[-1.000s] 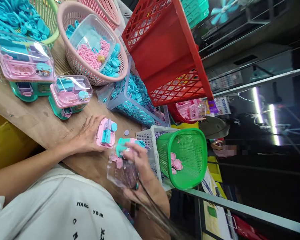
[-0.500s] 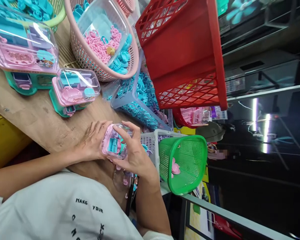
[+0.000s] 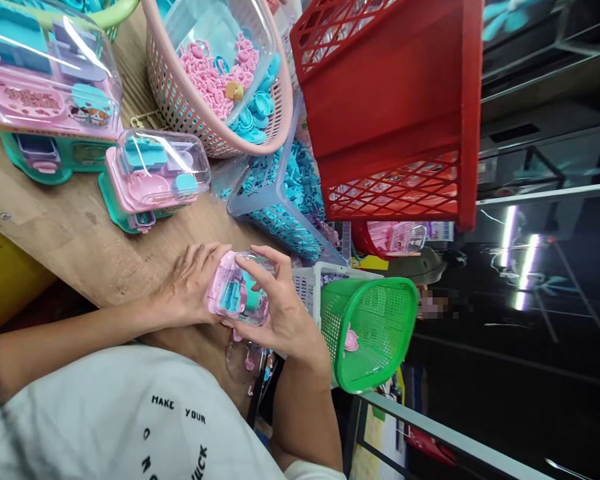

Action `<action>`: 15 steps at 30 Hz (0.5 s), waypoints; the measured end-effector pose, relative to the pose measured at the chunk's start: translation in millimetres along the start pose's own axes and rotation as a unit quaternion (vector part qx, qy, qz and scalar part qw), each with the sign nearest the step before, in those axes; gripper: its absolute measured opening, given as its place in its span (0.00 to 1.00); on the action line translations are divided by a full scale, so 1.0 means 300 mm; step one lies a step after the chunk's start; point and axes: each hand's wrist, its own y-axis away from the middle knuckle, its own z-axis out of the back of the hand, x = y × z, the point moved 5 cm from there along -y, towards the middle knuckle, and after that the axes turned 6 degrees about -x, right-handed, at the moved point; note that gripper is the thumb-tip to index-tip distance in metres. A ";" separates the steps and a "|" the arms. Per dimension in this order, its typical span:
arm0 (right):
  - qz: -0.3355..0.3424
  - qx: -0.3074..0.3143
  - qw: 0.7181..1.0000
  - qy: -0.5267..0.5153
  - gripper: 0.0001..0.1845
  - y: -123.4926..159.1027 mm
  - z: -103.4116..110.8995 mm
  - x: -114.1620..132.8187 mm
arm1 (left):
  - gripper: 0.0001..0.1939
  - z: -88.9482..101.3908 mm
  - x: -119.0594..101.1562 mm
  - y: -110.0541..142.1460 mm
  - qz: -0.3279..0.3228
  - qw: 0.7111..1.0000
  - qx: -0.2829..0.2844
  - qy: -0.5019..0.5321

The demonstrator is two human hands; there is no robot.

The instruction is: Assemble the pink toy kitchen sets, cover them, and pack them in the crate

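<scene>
My left hand (image 3: 193,287) grips the pink base of a small toy playset (image 3: 227,293), its fingers wrapped round the left side. Over the toy sits a clear plastic cover (image 3: 255,313), which my right hand (image 3: 285,300) holds between thumb and fingers. Turquoise and pink parts show through the cover. Whether it is fully seated I cannot tell. Farther left on the table stand a covered toy playset with a teal base (image 3: 155,173) and a larger covered one (image 3: 50,100).
A pink basket (image 3: 215,127) holds a clear tub of small pink pieces (image 3: 205,77). Beside it are a translucent blue bin (image 3: 280,213) of turquoise parts and a tall red crate (image 3: 385,113). A green basket (image 3: 375,353) with pink pieces lies tilted by a white crate (image 3: 305,287) at the right.
My right hand has brought the clear cover from near my body onto the toy in my left hand. The view has shifted, so the baskets sit higher and farther right.
</scene>
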 end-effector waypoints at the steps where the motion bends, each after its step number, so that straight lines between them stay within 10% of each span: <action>1: -0.004 0.002 1.000 -0.001 0.46 0.000 -0.001 -0.001 | 0.56 0.001 -0.001 0.000 -0.001 1.000 -0.001 -0.003; 15: 0.036 0.013 0.999 0.024 0.49 -0.003 0.003 0.003 | 0.58 -0.003 0.002 0.003 -0.005 1.000 -0.005 -0.008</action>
